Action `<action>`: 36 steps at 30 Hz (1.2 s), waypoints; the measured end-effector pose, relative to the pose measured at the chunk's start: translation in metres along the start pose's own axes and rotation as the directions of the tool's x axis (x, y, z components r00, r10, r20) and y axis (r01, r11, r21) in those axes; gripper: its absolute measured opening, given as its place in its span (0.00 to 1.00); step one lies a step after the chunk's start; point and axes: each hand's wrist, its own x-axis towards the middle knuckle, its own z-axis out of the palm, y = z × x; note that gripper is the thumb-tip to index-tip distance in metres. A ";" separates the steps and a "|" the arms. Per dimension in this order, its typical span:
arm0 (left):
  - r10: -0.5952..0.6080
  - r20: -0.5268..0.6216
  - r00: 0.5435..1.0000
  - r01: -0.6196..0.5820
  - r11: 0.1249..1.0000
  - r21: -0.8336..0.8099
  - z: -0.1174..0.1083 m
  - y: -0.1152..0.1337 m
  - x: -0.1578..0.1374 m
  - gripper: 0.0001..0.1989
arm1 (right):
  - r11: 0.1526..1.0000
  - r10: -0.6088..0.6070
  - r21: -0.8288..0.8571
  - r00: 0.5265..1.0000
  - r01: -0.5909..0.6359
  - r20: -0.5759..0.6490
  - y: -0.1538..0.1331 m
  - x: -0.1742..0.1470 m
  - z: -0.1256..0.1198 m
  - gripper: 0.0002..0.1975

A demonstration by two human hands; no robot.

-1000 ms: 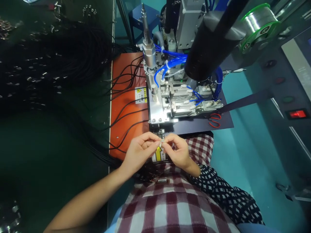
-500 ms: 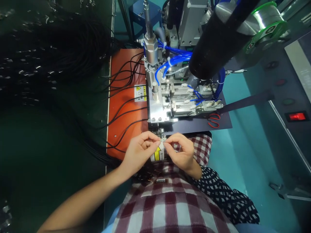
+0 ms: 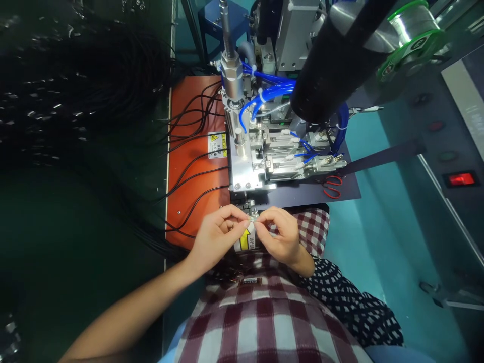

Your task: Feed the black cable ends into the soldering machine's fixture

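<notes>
- While the head view shows both hands close together, the left hand (image 3: pixel 221 232) pinches a small pale part (image 3: pixel 252 219) between thumb and forefinger, its other fingers curled loosely
- From the opposite side, the right hand (image 3: pixel 280 234) grips at the same part with thumb and fingertips; most of it is hidden, so its exact shape cannot be told
- This part sits just off the near edge of the dark plate (image 3: pixel 298 195), just beyond the yellow-arrow label (image 3: pixel 247 242); whether it touches the metal fixture behind is unclear
- Black cables (image 3: pixel 143 85) cross the left edge of the orange plate (image 3: pixel 185 176), and a red-handled tool (image 3: pixel 333 188) lies by the dark plate's near right corner, well apart from the hands
- Good handling probably calls for light, level pinches, one hand steadying while the other adjusts; squeezing hard could make something so small slip
</notes>
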 end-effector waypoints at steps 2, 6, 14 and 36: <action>-0.012 0.025 1.000 0.011 1.000 0.010 -0.001 0.001 0.000 0.07 | 0.998 0.039 0.053 0.995 -0.044 0.094 -0.001 0.004 -0.006 0.05; -0.016 0.100 0.995 0.009 0.997 0.073 -0.007 0.003 0.002 0.07 | 0.983 0.075 0.134 0.946 -0.122 0.316 0.000 0.017 -0.022 0.05; -0.117 0.265 0.957 0.074 0.983 0.167 -0.020 0.003 0.006 0.09 | 0.994 -0.081 0.111 0.792 0.017 0.605 -0.005 0.042 -0.039 0.06; -0.058 0.200 0.978 0.047 0.997 0.058 -0.019 -0.002 0.002 0.08 | 0.739 0.212 0.345 0.685 -0.579 0.697 0.003 0.040 -0.029 0.10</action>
